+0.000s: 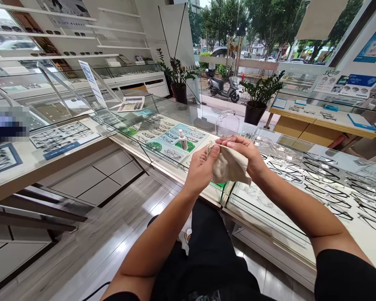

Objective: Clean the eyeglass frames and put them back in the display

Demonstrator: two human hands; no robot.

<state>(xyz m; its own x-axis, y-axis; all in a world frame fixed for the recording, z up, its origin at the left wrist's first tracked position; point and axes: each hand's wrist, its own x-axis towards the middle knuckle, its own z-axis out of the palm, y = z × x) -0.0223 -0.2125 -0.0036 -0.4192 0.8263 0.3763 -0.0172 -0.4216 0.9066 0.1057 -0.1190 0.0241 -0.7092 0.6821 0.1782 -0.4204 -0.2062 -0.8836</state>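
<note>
A beige cleaning cloth (228,165) hangs in folds between my two hands above the glass counter. My left hand (202,169) is closed, its thumb pressing the cloth against the fingers. My right hand (242,152) pinches thin-rimmed eyeglasses (227,124) close to the cloth's upper edge. A clear lens shows above my right fingers; the fingers and cloth hide the rest. Left of my hands, a small white spray bottle (183,140) stands upright on the counter.
The glass display counter (207,119) holds rows of eyeglasses (326,188). A calculator (131,104) lies farther back on the left. Potted plants (256,110) stand beyond the counter, before the window. At far left is a blurred patch (6,124).
</note>
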